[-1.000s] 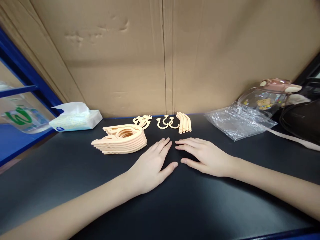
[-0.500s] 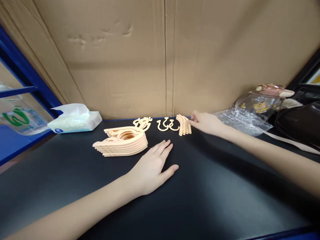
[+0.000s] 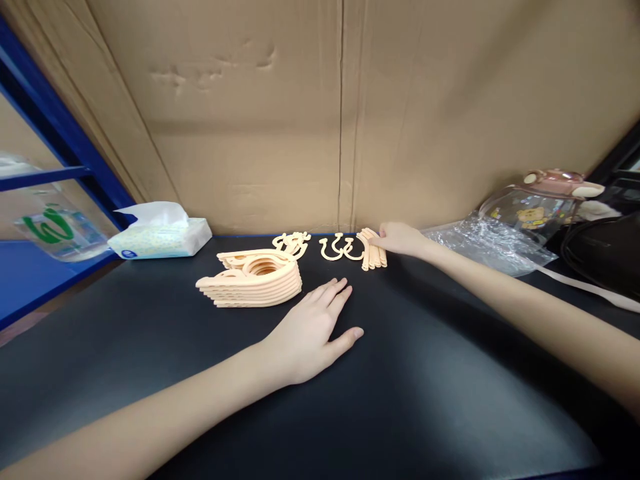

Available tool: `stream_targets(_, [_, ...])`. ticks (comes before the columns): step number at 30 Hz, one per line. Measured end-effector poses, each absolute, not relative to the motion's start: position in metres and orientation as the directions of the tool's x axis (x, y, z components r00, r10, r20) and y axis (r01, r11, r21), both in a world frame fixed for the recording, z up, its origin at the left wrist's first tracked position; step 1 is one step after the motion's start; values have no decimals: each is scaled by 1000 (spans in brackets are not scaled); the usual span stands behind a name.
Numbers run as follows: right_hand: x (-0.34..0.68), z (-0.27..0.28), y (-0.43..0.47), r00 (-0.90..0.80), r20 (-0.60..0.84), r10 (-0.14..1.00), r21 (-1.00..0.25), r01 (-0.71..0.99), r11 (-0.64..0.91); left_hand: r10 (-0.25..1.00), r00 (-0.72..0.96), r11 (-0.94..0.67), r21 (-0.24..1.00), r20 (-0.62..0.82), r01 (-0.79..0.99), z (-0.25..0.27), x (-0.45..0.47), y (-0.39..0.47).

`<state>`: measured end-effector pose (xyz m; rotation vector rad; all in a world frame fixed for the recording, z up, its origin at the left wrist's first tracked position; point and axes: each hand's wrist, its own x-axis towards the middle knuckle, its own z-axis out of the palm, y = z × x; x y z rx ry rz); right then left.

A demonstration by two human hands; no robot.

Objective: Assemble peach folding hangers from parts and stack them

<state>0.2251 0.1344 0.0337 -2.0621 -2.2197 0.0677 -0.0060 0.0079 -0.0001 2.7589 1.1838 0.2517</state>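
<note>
My left hand lies flat on the black table, palm down, its fingers stretched out and thumb apart. Just beyond it on the left stands a neat stack of peach plastic folding hangers. My right hand reaches to the back of the table, thumb and fingers closed on one of several short peach hanger arms lying side by side. The far fingertips are hidden. Left of these lie a few loose peach hanger hooks and a small heap of hooks.
A tissue pack sits at the back left beside a blue frame and a clear bottle. Crumpled clear plastic, a clear drinking bottle and a black bag are at right. Cardboard stands behind.
My right hand has moved slightly left, its thumb and fingers closing on the hanger arms. My left hand stays flat on the table. The whole view has shifted a little.
</note>
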Motion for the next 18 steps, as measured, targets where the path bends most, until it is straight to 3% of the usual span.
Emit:
stream_targets(11, [240, 39, 130, -81, 182, 980, -208, 971, 119, 734, 675, -674, 195, 74, 712, 1, -6, 8])
stream_targets(18, [238, 50, 88, -267, 169, 949, -210, 931, 299, 748, 658, -654, 265, 88, 709, 1, -7, 7])
